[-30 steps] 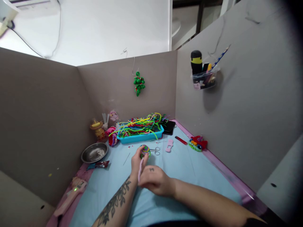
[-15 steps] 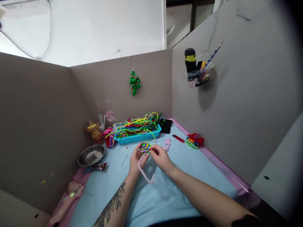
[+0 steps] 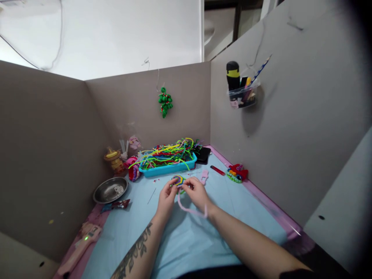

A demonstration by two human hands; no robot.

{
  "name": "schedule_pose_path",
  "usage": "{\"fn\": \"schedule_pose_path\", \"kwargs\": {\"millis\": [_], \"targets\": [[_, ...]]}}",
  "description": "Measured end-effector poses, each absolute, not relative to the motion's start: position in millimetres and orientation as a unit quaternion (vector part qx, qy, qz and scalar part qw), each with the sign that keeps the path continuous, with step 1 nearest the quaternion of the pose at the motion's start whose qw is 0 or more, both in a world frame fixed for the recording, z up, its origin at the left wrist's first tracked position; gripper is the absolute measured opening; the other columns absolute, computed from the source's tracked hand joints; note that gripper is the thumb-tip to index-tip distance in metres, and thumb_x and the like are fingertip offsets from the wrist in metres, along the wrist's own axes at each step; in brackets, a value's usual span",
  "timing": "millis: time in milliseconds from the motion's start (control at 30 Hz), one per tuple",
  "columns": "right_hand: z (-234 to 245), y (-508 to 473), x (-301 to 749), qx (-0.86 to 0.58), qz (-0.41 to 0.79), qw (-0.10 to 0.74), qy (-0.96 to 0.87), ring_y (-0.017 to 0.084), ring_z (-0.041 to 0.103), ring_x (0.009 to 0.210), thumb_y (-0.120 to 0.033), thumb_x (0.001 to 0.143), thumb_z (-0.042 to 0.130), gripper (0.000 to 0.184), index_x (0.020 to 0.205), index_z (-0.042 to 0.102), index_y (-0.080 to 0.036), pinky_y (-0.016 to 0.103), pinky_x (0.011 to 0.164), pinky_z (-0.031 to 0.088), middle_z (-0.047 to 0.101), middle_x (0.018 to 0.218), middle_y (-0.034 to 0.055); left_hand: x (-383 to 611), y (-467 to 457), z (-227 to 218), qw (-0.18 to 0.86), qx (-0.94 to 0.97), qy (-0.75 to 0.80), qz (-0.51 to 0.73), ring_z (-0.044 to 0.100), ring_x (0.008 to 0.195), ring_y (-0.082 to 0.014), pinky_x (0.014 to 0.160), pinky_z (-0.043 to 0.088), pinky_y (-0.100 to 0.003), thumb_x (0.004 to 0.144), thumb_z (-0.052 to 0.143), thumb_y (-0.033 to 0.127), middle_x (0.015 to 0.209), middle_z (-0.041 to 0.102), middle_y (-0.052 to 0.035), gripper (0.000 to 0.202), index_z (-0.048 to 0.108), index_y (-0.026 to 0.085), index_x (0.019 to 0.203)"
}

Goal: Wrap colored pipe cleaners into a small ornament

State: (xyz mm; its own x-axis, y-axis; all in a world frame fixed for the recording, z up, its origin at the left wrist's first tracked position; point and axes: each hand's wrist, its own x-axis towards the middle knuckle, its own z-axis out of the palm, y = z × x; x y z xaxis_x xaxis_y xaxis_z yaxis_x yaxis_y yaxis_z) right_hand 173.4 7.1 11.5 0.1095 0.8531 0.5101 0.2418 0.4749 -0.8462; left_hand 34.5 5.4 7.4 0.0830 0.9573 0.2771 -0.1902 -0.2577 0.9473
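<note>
Both my hands meet over the blue mat [image 3: 186, 240] near its far middle. My left hand [image 3: 166, 198] pinches a small coiled piece of coloured pipe cleaners [image 3: 178, 180], purple, yellow and green. My right hand [image 3: 197, 192] is closed on a pink pipe cleaner [image 3: 190, 209] right beside the coil; its loose tail curves down and to the right under my right wrist. Just beyond my hands stands a blue tray [image 3: 165, 169] heaped with several coloured pipe cleaners [image 3: 167, 152].
A steel bowl [image 3: 110, 190] sits at the left, a pink glue gun [image 3: 78, 248] at the near left edge. A red craft figure [image 3: 236, 173], a red tool [image 3: 216, 170] and a pink clip [image 3: 204, 176] lie right. Grey cardboard walls [image 3: 290, 128] enclose the mat; a cup of tools [image 3: 241, 93] hangs on the right one.
My right hand moved up from the near mat to join the left at the coil. The pink pipe cleaner's tail swung from the left side across to the right.
</note>
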Motion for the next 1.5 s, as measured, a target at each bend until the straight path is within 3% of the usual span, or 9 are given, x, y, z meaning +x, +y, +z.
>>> {"fn": "schedule_pose_path", "kwargs": {"millis": [267, 600, 833, 1033, 1167, 1333, 1433, 1500], "targets": [[3, 6, 168, -0.457, 0.231, 0.588, -0.626, 0.014, 0.051, 0.064, -0.023, 0.075, 0.057, 0.012, 0.065, 0.061, -0.018, 0.026, 0.057, 0.041, 0.055, 0.068, 0.0017, 39, 4, 11, 0.456, 0.547, 0.402, 0.576, 0.065, 0.08, -0.0197, 0.075, 0.052, -0.033, 0.069, 0.067, 0.036, 0.092, 0.07, -0.009, 0.04, 0.062, 0.014, 0.103], [-9, 10, 159, -0.476, 0.292, 0.597, -0.576, 0.017, 0.054, 0.073, -0.026, 0.075, 0.058, 0.016, 0.064, 0.063, -0.016, 0.027, 0.065, 0.043, 0.056, 0.075, 0.0043, 40, 4, 8, 0.417, 0.562, 0.423, 0.576, 0.065, 0.079, -0.019, 0.074, 0.051, -0.03, 0.072, 0.064, 0.033, 0.091, 0.07, -0.0087, 0.031, 0.064, 0.014, 0.097], [-13, 10, 161, -0.453, 0.35, 0.588, -0.572, 0.017, 0.055, 0.075, -0.035, 0.079, 0.055, 0.026, 0.063, 0.063, -0.016, 0.028, 0.069, 0.043, 0.057, 0.071, 0.0036, 40, -2, 6, 0.344, 0.625, 0.424, 0.557, 0.062, 0.091, -0.0207, 0.082, 0.048, -0.032, 0.079, 0.057, 0.032, 0.1, 0.067, -0.0081, 0.025, 0.064, 0.017, 0.098], [-19, 17, 161, -0.472, 0.309, 0.621, -0.544, 0.023, 0.051, 0.104, -0.038, 0.075, 0.059, 0.025, 0.062, 0.064, -0.017, 0.033, 0.085, 0.041, 0.054, 0.108, 0.0112, 39, -4, 11, 0.352, 0.643, 0.41, 0.543, 0.059, 0.1, -0.0206, 0.088, 0.044, -0.033, 0.083, 0.05, 0.033, 0.106, 0.065, -0.0082, 0.028, 0.064, 0.018, 0.102], [-20, 24, 162, -0.493, 0.348, 0.591, -0.535, 0.025, 0.048, 0.11, -0.036, 0.071, 0.062, 0.024, 0.056, 0.061, -0.017, 0.035, 0.091, 0.037, 0.048, 0.12, 0.011, 39, -1, 10, 0.416, 0.596, 0.4, 0.557, 0.061, 0.094, -0.021, 0.083, 0.047, -0.033, 0.078, 0.056, 0.035, 0.105, 0.066, -0.0097, 0.034, 0.061, 0.017, 0.106], [-12, 19, 163, -0.495, 0.356, 0.58, -0.54, 0.026, 0.047, 0.111, -0.028, 0.067, 0.063, 0.015, 0.077, 0.069, -0.019, 0.036, 0.09, 0.038, 0.048, 0.117, 0.01, 37, 6, 8, 0.443, 0.533, 0.395, 0.603, 0.061, 0.095, -0.0216, 0.084, 0.047, -0.033, 0.073, 0.063, 0.033, 0.103, 0.067, -0.0101, 0.033, 0.064, 0.016, 0.1], [2, 4, 160, -0.465, 0.304, 0.593, -0.583, 0.024, 0.05, 0.103, -0.019, 0.058, 0.069, 0.037, 0.095, 0.067, -0.025, 0.035, 0.088, 0.04, 0.053, 0.103, 0.0055, 33, 8, 10, 0.418, 0.513, 0.413, 0.626, 0.062, 0.095, -0.0216, 0.084, 0.047, -0.034, 0.071, 0.064, 0.032, 0.101, 0.068, -0.0091, 0.031, 0.065, 0.016, 0.098], [12, -7, 158, -0.412, 0.317, 0.582, -0.625, 0.02, 0.054, 0.089, -0.018, 0.06, 0.068, 0.039, 0.098, 0.065, -0.026, 0.033, 0.08, 0.043, 0.056, 0.094, 0.0032, 32, 8, 10, 0.407, 0.513, 0.421, 0.628, 0.062, 0.093, -0.0213, 0.084, 0.047, -0.034, 0.07, 0.065, 0.031, 0.098, 0.069, -0.0087, 0.03, 0.066, 0.016, 0.096]]}}
